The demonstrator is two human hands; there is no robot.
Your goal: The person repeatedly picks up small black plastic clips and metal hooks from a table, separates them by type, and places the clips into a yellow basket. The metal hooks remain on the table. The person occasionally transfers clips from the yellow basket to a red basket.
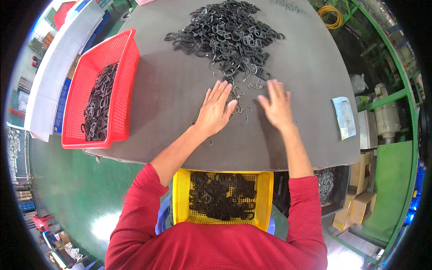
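My left hand (215, 110) is held flat over the grey tabletop (162, 117), fingers stretched out and thumb apart. Opposite it, my right hand (277, 107) is also open, its fingers pointing away from me. Bent silver wire hooks (244, 118) lie loosely scattered between and around the two hands, some partly hidden by the left one. Just beyond my fingertips, a large heap of small black hook-like pieces (227, 33) covers the far middle of the table. Neither hand holds anything.
A red plastic basket (122, 96) with black pieces stands on the left. Close to my body, a yellow basket (267, 193) holds more of them. A light-blue packet (344, 118) lies at the table's right edge. Below right is a dark crate with metal pieces (326, 185).
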